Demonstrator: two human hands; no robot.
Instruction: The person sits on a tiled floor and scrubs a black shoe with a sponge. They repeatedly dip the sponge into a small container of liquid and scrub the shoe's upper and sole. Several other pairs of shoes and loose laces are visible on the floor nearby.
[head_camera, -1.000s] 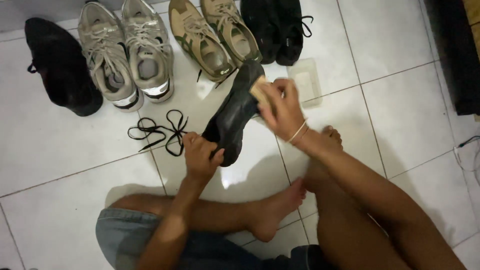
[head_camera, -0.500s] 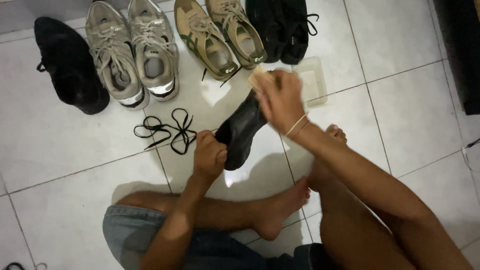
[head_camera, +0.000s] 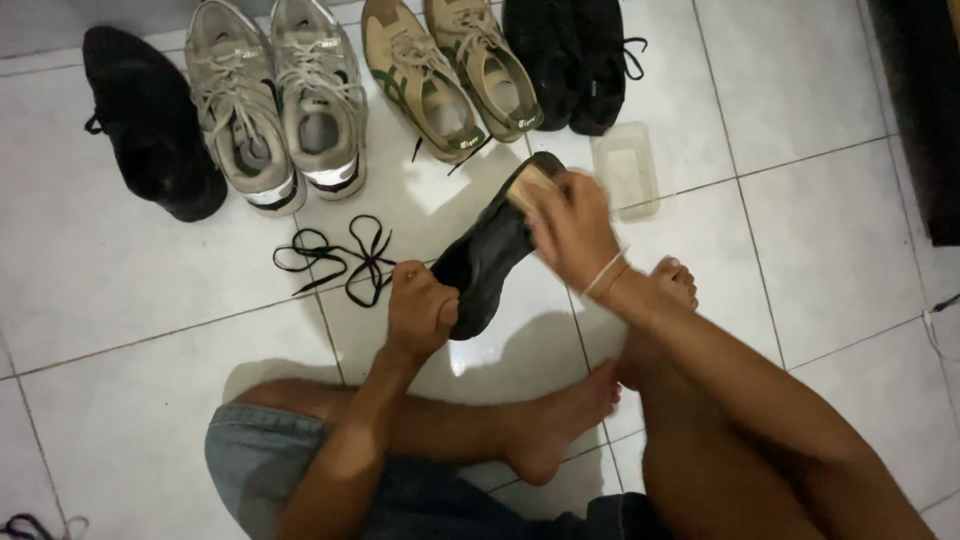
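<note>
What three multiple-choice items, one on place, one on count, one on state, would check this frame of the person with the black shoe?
1. Where do the loose black laces lie?
A. On the tiles left of the held shoe
B. Inside the clear tray
C. On the person's knee

2. How many grey sneakers stand in the row at the top?
A. One
B. Two
C. Four

3. How is the black shoe held?
A. Flat on the floor, untouched
B. Gripped at its near end by the left hand, with the right hand pressing a brush on it
C. Hanging by its laces

Answers:
1 A: the laces rest on the white floor beside the left hand.
2 B: one grey pair stands between a black shoe and a tan pair.
3 B: the left hand grips the near end, and the right hand holds a brush against the far end.
</note>
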